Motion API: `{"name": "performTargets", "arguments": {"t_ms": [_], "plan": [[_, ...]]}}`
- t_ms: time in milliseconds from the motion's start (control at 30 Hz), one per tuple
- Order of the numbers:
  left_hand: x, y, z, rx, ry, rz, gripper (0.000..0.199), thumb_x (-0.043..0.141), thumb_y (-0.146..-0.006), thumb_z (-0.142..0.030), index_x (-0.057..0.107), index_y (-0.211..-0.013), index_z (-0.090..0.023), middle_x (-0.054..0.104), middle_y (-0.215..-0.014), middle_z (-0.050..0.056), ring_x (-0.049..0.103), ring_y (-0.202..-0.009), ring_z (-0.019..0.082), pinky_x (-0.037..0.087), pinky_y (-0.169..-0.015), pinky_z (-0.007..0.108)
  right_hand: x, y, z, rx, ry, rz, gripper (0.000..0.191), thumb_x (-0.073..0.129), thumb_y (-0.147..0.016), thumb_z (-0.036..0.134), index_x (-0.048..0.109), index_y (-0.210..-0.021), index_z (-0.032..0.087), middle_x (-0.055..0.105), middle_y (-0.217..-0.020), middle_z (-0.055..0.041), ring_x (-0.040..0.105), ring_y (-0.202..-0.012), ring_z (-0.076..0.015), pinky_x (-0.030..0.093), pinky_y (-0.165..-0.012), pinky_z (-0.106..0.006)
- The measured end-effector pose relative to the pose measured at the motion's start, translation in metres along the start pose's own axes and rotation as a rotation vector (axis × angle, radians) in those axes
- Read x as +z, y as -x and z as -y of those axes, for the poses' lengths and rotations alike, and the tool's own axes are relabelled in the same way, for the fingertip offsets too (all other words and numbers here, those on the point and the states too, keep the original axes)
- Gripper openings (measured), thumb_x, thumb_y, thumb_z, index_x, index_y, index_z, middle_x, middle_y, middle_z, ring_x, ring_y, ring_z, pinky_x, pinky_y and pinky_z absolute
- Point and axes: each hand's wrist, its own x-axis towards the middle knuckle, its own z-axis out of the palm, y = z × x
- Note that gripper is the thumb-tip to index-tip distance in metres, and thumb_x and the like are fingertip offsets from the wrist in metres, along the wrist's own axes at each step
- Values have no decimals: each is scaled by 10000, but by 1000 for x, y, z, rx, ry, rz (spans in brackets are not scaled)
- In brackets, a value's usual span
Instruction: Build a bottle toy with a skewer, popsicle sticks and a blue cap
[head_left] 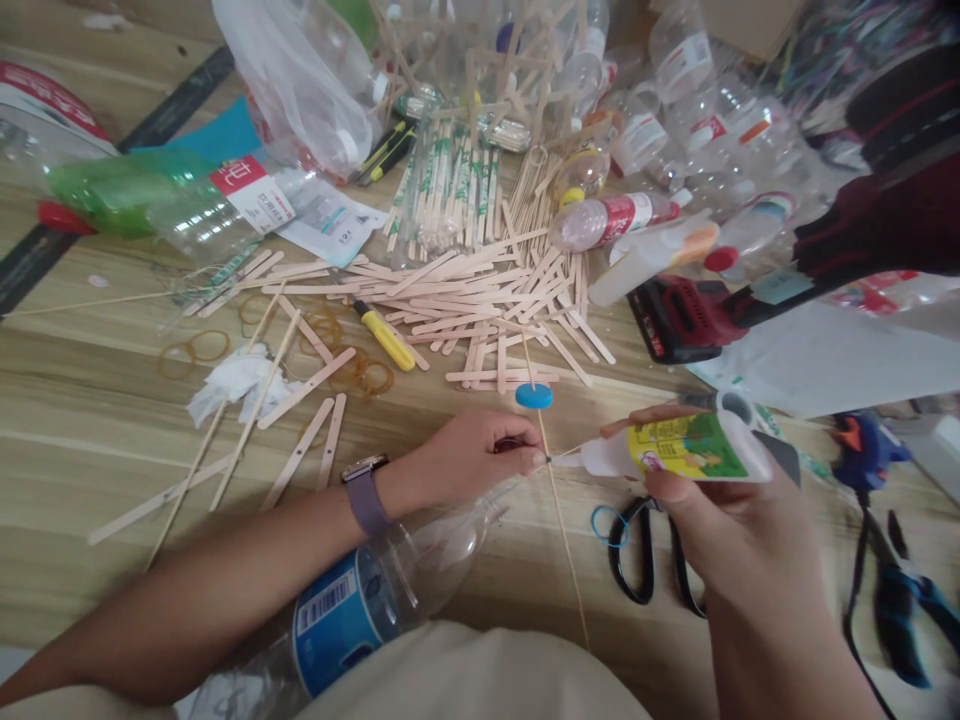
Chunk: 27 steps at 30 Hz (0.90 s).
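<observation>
The right hand (742,530) holds a white bottle (679,448) labelled yellow and green.

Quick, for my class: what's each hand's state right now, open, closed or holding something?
Left hand: closed, seemingly pinching the thin stick.
Right hand: closed, holding the white bottle with the yellow-green label.

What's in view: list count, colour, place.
Glue bottle: one, white, centre
Skewers: several, tan, centre, left, back
Skewered cap: one, blue, centre
Craft sticks: many, pale, centre and left
Wrapped sticks: many, pale, back
Bottles: many, clear or green, all around
Plastic bag: one, white, back
Handled tool: one, yellow, centre
Rubber bands: several, amber, left
Tissue: some, white, left
Power tool: one, red and black, right
Glue gun: one, blue, right
Scissors: one, black, right
Pliers: one, black and blue, right
Left hand: one, at skewer
Right hand: one, holding glue bottle
</observation>
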Motion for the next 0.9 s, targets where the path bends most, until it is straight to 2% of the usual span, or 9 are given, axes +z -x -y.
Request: {"name": "performTargets", "arguments": {"t_ms": [167, 367, 500, 667, 833, 900], "plan": [[0, 1, 0, -18, 2, -7, 138, 527, -852, -218, 577, -735, -165, 496, -656, -48, 430, -629, 101, 338, -592, 236, 3, 0, 3, 57, -45, -41, 324, 737, -767, 491, 650, -972, 255, 769, -877, -67, 729, -767, -289, 589, -656, -413], [0, 0, 0, -2, 8, -1, 144, 531, -850, -213, 563, -717, -167, 470, -636, -57, 419, -614, 98, 324, -581, 237, 3, 3, -1, 42, -57, -9, 292, 751, -764, 476, 664, -980, 301, 761, -899, -45, 708, -712, -258, 573, -586, -370], [0, 0, 1, 1, 14, -7, 149, 522, -853, -202, 557, -713, -167, 458, -633, -60, 408, -610, 95, 318, -578, 238, 1, 4, -2, 20, -61, -5, 297, 748, -773, 464, 666, -992, 282, 755, -907, -56, 696, -709, -246, 552, -567, -350], [0, 1, 0, -1, 17, -15, 126, 530, -837, -175, 556, -714, -167, 474, -648, -56, 414, -622, 96, 320, -585, 241, 0, 8, 0, -16, 49, 20, 253, 739, -785, 438, 663, -986, 304, 740, -876, -35, 679, -667, -238, 527, -547, -346], [0, 1, 0, -9, 37, -16, 136, 528, -842, -191, 556, -711, -166, 472, -644, -57, 407, -612, 93, 310, -576, 245, -1, 14, 1, -126, 167, -70, 279, 708, -796, 499, 648, -996, 314, 743, -921, -39, 697, -805, -293, 533, -690, -415], [0, 1, 0, -12, 40, -16, 132, 528, -848, -203, 569, -728, -165, 482, -648, -53, 416, -618, 96, 314, -577, 247, -2, 15, -1, -165, 220, -48, 315, 722, -776, 524, 649, -1001, 316, 748, -935, -31, 698, -837, -299, 524, -712, -410]]}}
